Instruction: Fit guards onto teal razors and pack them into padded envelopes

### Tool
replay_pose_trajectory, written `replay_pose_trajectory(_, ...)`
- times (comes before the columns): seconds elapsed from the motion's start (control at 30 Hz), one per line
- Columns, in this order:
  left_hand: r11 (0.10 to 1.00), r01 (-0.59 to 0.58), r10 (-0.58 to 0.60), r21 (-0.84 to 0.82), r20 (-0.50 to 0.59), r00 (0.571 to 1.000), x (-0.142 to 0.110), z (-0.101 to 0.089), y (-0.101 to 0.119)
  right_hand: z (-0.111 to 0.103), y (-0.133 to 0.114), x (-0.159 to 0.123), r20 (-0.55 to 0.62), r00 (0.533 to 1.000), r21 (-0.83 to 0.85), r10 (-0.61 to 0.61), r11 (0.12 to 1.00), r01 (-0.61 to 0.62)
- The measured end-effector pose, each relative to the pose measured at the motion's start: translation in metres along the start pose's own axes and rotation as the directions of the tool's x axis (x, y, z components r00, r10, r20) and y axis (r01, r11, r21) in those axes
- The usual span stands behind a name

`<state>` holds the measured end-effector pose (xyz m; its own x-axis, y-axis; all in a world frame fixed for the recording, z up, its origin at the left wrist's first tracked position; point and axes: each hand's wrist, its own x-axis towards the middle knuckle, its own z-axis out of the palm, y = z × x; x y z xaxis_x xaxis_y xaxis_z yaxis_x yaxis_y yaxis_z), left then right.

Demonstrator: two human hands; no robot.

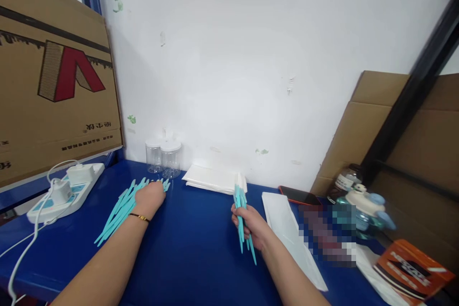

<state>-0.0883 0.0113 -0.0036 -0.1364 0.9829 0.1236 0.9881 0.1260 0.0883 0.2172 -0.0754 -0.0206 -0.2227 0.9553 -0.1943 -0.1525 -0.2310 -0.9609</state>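
A bunch of slim turquoise sticks (241,220) with tapered ends and pale tops, shaped like eyebrow razors, is gripped upright in my right hand (253,224). More of the same turquoise sticks lie fanned out in a pile (116,215) on the left of the blue table. Over the upper end of that pile, my left hand (149,199) is closed, fingers curled down among the pale tips. What those fingers pinch is hidden behind the hand. Some tips show just right of it.
Two clear lidded jars (171,160) and folded white sheets (211,179) stand by the wall. A power strip (91,179) with cables is left. To the right are a white sleeve (290,229), a phone (300,195), a brown bottle (344,182), a teal jug (362,215) and an orange box (412,267).
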Motion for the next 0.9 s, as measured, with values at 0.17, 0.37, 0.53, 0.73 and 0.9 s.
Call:
replay_pose_trajectory(0.17,0.999,-0.029,0.029,0.026,0.013,1.000,0.005,0.005,0.007,-0.005,0.002,0.003,-0.025,1.000,0.046,-0.015,0.999,0.016)
replay_pose_trajectory(0.37,0.994,-0.104,0.105,0.018,-0.013,0.994,0.014,-0.004,0.004,-0.006,0.004,0.009,-0.085,0.993,0.230,-0.087,0.968,0.104)
replay_pose_trajectory(0.53,0.870,-0.256,0.302,-0.420,0.044,0.952,-0.015,-0.008,0.062,-0.003,0.004,0.012,-0.116,0.992,0.323,-0.048,0.943,0.084)
replay_pose_trajectory(0.73,0.504,-0.207,0.507,-0.839,0.093,0.857,-0.074,0.024,0.168,-0.001,0.010,0.013,-0.227,0.971,0.191,-0.078,0.974,0.123)
replay_pose_trajectory(0.9,0.398,-0.263,0.517,-0.879,-0.022,0.856,-0.083,0.028,0.183,-0.004,0.009,0.011,-0.293,0.944,0.102,-0.152,0.977,0.189)
